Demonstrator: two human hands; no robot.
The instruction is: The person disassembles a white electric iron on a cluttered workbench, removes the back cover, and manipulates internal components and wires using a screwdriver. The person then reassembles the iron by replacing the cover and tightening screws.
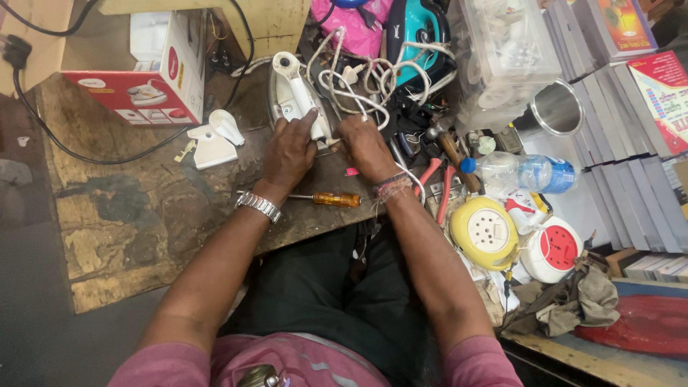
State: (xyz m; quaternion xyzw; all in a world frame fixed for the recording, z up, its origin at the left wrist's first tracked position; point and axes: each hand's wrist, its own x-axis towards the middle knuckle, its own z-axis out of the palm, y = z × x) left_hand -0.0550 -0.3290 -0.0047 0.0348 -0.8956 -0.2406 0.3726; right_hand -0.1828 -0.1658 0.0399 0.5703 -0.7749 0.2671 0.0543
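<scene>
Left hand [290, 149] presses down on white clothes iron [297, 97] lying on worn workbench [143, 208], steadying it; right hand [367, 145] pinches its white cord [351, 89] (screwdriver [330, 198] lies near the wrists).

We see our left hand [290, 150] resting on the rear end of a white clothes iron [295, 97] that lies on the worn wooden workbench [143, 208]. Our right hand [367, 147] touches the iron's base, beside a tangle of white cord [365, 82]. A screwdriver with orange handle [331, 199] lies between our wrists. A white plastic cover [215, 142] is to the left, near a red and white carton [147, 68]. To the right are red pliers [438, 183], a plastic bottle [519, 172] and a yellow round socket reel [485, 233].
</scene>
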